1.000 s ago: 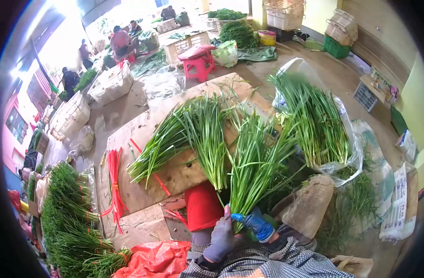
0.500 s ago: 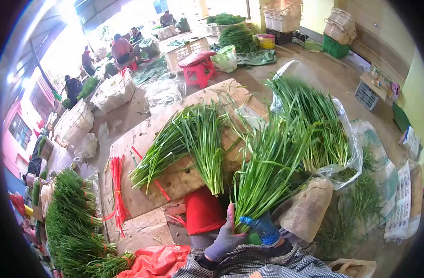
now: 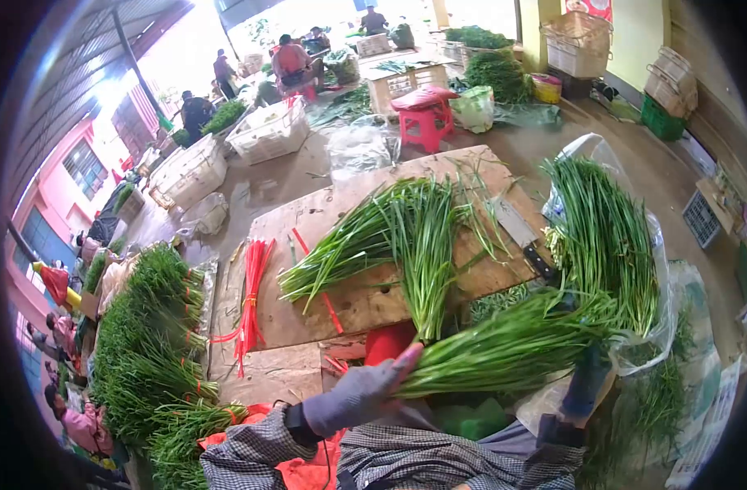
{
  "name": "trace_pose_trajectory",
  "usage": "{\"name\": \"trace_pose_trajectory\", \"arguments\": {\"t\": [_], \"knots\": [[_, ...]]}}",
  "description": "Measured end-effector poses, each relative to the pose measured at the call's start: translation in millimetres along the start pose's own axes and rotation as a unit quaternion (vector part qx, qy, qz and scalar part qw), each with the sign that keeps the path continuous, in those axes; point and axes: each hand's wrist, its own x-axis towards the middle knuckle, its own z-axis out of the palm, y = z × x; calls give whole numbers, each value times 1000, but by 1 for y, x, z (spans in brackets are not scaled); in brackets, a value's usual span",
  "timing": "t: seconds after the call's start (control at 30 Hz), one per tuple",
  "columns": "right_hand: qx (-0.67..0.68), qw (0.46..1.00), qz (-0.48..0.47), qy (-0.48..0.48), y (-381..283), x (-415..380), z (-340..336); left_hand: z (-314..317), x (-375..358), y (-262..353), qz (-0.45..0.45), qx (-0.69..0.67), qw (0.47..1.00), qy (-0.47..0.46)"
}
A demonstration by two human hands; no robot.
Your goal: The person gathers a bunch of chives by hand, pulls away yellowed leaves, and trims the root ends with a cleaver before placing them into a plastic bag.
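Note:
My left hand [image 3: 361, 396], in a grey-purple glove, is closed around the stalk end of a bunch of garlic chives [image 3: 504, 339]. The bunch lies nearly level across my lap, its leaves pointing right. My right hand [image 3: 586, 380], in a blue glove, is smeared by motion below the leafy end; its fingers cannot be made out. Two heaps of chives [image 3: 426, 253] rest on the wooden board [image 3: 349, 306] in front of me. A knife [image 3: 516, 224] with a dark handle lies at the board's right side. More chives [image 3: 610, 237] stand in a clear plastic bag [image 3: 666, 286].
Red ties [image 3: 252, 298] lie at the board's left. Tied green bundles [image 3: 149, 343] are stacked on my left. Beyond the board are a red stool [image 3: 425, 122] and white crates [image 3: 271, 135]. Several people work in the background.
The bunch has swung from upright to nearly level, leaves to the right. My left hand keeps its stalk end; my right hand has moved up and right. The view has turned left.

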Motion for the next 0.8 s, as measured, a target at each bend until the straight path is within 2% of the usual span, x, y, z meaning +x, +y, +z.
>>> {"name": "trace_pose_trajectory", "arguments": {"t": [0.07,0.13,0.17,0.2,0.23,0.27,0.33,0.37,0.4,0.43,0.47,0.53,0.6,0.63,0.67,0.73,0.77,0.8], "knots": [[-50,999,-1,6,31,11,-3,-43,1,10,14,-54,997,51],[-32,992,-115,-35,42,15,9,-68,12,-5,72,-71,985,137],[138,986,61,-65,-33,-1,48,-116,24,0,56,-81,982,161],[136,986,61,-70,-30,0,54,-133,27,-5,4,-98,980,174],[104,984,85,-120,-22,2,60,-146,35,-14,10,-133,969,208],[70,977,108,-169,-14,1,67,-162,38,-15,-26,-124,967,222],[52,980,91,-170,-2,-4,81,-179,53,-57,83,-3,961,263],[25,971,118,-209,-4,-8,90,-183,55,-76,79,-5,961,266],[-2,958,145,-247,-4,-11,98,-186,56,-95,13,-10,973,232],[25,953,122,-276,-1,-17,105,-185,55,-116,-53,-15,979,196],[21,952,122,-280,1,-20,113,-177,51,-143,-57,-18,978,198],[39,947,94,-303,-3,-30,136,-151,37,-208,-189,-141,963,130],[38,946,72,-314,-4,-33,155,-115,15,-273,-291,-65,953,55],[28,936,86,-339,-7,-34,163,-98,4,-292,-272,-15,960,71],[16,926,100,-364,-7,-35,171,-90,1,-297,-276,-22,958,70],[6,923,105,-371,-2,-38,186,-75,-5,-303,-231,-193,947,114],[-1,918,104,-382,-2,-39,196,-92,2,-270,-253,-137,952,100],[-6,914,101,-394,-2,-41,204,-86,3,-272,-260,-141,950,101]]}}
